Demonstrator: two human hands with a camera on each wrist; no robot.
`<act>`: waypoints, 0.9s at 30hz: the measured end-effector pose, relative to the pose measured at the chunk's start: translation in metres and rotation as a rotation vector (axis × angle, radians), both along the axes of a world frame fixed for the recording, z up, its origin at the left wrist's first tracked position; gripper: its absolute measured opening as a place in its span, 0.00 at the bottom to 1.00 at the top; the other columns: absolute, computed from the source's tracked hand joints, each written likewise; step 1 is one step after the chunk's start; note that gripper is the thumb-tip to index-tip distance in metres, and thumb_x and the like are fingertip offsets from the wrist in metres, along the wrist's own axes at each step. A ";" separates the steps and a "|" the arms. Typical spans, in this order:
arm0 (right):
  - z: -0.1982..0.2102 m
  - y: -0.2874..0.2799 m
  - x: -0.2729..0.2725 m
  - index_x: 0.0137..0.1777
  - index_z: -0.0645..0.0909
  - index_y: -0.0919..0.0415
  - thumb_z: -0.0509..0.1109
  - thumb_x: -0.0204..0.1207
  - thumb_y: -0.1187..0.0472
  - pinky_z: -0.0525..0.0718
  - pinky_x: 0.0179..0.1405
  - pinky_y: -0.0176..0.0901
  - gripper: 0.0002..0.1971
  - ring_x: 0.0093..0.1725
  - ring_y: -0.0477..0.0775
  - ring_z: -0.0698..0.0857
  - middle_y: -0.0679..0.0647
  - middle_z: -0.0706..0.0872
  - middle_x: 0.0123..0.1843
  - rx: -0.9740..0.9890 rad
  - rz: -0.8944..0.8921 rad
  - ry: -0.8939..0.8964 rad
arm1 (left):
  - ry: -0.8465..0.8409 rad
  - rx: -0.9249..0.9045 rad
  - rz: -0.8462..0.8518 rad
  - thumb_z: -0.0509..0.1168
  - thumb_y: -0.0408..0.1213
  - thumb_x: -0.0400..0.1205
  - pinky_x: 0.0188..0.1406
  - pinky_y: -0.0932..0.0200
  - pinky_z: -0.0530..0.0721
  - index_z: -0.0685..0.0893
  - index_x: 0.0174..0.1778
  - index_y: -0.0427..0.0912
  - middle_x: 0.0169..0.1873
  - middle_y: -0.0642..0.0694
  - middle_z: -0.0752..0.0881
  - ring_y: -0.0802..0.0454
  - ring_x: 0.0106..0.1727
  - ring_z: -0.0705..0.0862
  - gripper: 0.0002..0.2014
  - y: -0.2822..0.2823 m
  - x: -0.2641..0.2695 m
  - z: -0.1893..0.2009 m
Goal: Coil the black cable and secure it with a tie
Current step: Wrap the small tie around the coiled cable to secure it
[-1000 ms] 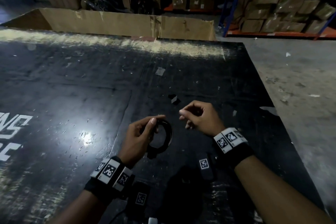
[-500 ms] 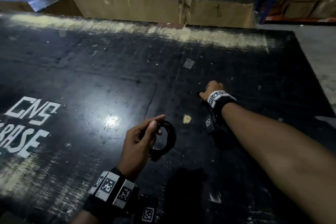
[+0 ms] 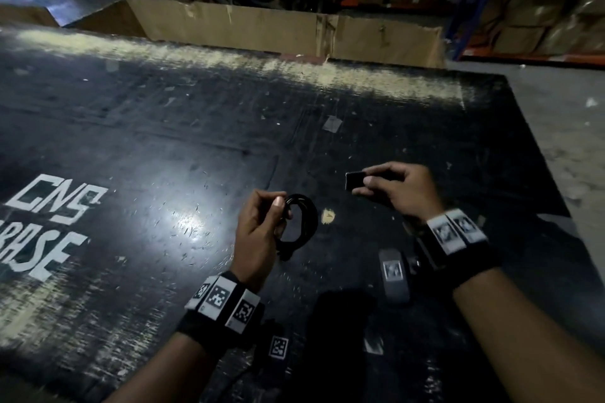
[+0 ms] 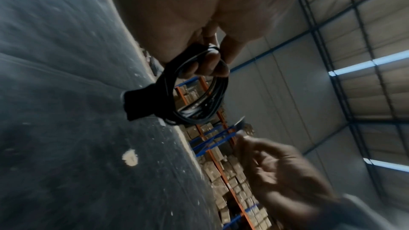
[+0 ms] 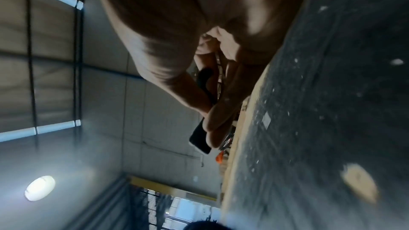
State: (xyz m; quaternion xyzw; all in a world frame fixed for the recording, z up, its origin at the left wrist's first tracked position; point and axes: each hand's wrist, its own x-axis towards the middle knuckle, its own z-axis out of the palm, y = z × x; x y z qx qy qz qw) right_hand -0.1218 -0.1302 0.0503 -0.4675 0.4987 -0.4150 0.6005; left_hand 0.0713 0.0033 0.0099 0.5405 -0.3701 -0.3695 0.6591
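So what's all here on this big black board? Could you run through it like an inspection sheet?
Surface: black board, scuffed, white lettering, a pale chip.
Job's things: coiled black cable, held above the board; black tie strip, not yet around the coil.
Clutter: small paper scrap, specks.
Hands: left hand grips the cable; right hand pinches the tie strip.
Cables: only the coil.
Surroundings: cardboard wall behind the board, shelves of boxes.
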 end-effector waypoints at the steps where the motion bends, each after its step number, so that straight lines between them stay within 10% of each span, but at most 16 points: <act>1: 0.005 0.021 -0.004 0.44 0.85 0.76 0.71 0.74 0.83 0.92 0.30 0.37 0.05 0.26 0.56 0.93 0.70 0.89 0.38 0.025 -0.010 -0.081 | -0.045 -0.019 0.016 0.61 0.28 0.91 0.30 0.68 0.74 0.81 0.49 0.39 0.35 0.46 0.83 0.63 0.29 0.76 0.07 -0.001 -0.005 0.003; 4: 0.011 0.076 -0.007 0.38 0.85 0.70 0.73 0.73 0.80 0.92 0.30 0.38 0.07 0.27 0.58 0.92 0.65 0.90 0.32 0.107 -0.058 -0.172 | -0.158 -0.069 0.056 0.62 0.34 0.91 0.29 0.62 0.82 0.80 0.53 0.40 0.39 0.45 0.83 0.64 0.33 0.80 0.03 -0.005 -0.022 0.012; 8: 0.008 0.115 -0.001 0.36 0.86 0.67 0.77 0.73 0.74 0.83 0.24 0.37 0.06 0.24 0.52 0.90 0.60 0.91 0.30 0.161 -0.148 -0.130 | -0.306 -0.112 0.008 0.62 0.49 0.88 0.44 0.25 0.90 0.80 0.53 0.53 0.43 0.47 0.87 0.47 0.45 0.89 0.05 -0.004 -0.044 0.022; 18: 0.022 0.132 -0.004 0.46 0.88 0.66 0.74 0.76 0.68 0.79 0.29 0.41 0.02 0.33 0.54 0.88 0.58 0.92 0.35 0.379 -0.282 -0.390 | -0.532 -0.269 -0.114 0.66 0.32 0.90 0.40 0.39 0.91 0.79 0.52 0.41 0.46 0.45 0.92 0.48 0.44 0.93 0.02 0.022 -0.088 0.038; 24: 0.024 0.144 -0.012 0.65 0.84 0.71 0.73 0.76 0.67 0.85 0.37 0.44 0.18 0.46 0.57 0.91 0.63 0.92 0.51 0.384 -0.238 -0.532 | -0.520 -0.324 -0.080 0.63 0.45 0.88 0.41 0.58 0.89 0.75 0.57 0.42 0.47 0.64 0.88 0.58 0.44 0.90 0.10 0.033 -0.097 0.044; 27: 0.029 0.148 -0.014 0.65 0.83 0.72 0.71 0.77 0.67 0.88 0.31 0.41 0.18 0.43 0.57 0.92 0.66 0.90 0.54 0.361 -0.217 -0.634 | -0.459 -0.336 -0.097 0.62 0.47 0.87 0.44 0.47 0.92 0.72 0.60 0.43 0.48 0.63 0.88 0.55 0.46 0.91 0.13 0.037 -0.102 0.047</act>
